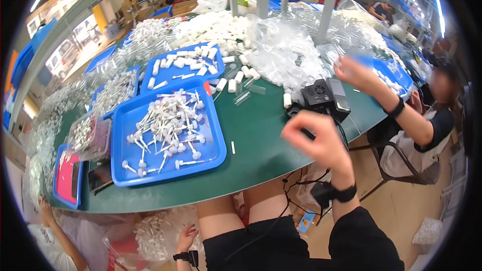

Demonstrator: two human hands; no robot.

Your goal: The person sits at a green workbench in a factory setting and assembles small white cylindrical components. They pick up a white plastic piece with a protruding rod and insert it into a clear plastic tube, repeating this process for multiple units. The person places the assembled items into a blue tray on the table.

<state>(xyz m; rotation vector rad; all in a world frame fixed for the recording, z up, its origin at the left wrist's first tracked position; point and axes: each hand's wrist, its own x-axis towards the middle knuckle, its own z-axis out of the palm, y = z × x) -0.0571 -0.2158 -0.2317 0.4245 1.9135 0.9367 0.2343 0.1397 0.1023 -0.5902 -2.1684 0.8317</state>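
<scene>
My right hand [321,143] is raised over the table's front edge, in front of a black box-shaped device [317,95]. Its fingers curl round toward the thumb in a blurred pinch; anything between them is too small or hidden to make out. Low beside my left thigh hangs my left hand [186,237], fingers loosely apart, with nothing visible in it. Left of my right hand, a large blue tray [219,153] holds a heap of thin white sticks with translucent, knobbed caps [173,120]. A single short white stick [233,147] lies beside it on the green table [261,140].
Behind stands another blue tray [145,83] with white cylinders, near piled clear plastic bags [286,55]. A clear tub [90,138] and a dark phone [100,176] sit at left. A co-worker's hand [359,75] reaches in from the right; another person's hand [45,208] is lower left.
</scene>
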